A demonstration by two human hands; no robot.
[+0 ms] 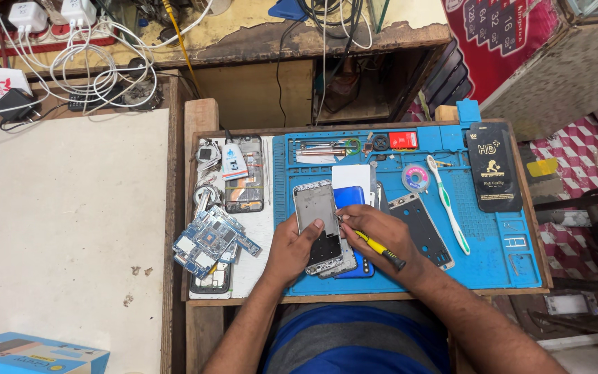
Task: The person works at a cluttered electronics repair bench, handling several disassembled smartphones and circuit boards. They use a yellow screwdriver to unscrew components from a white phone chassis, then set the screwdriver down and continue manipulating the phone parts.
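Lap: blue and grey striped shirt [358, 339] filling the bottom centre of the frame, nearest the lens, both forearms reaching up from it.

Left hand [291, 251]: gripping the lower left edge of a phone frame [316, 215], thumb pressing across its face, fingers closed around the side.

Right hand [381, 234]: pinching a yellow-handled screwdriver [378, 248], fingers closed on the shaft, tip pointing at the frame's right edge, dark end of the handle trailing toward lower right.

Phone frame: sitting just left of centre, on the blue repair mat [506, 266]; silver-grey, upright rectangle, pale upper panel, darker lower part, small holes and cut-outs along the rim; resting over a second shell and a blue back cover [349, 197].

Risk, slipping: screwdriver tip possibly skating off a small screw and scratching the frame or jabbing the left thumb, given how near that thumb is lying.

Risk, losing parts: tiny screws possibly rolling away among crowded mat clutter.

Risk, tipping: stacked shells beneath possibly shifting under pressure.

Right of centre: another open phone shell [422, 228] lying tilted, a white and green toothbrush [449, 204] beside it, a small solder-wick reel [415, 179] above.

Left of centre: blue circuit boards [210, 241] piling on a white tray.

Upper left: white chargers and cables [81, 62] tangling.
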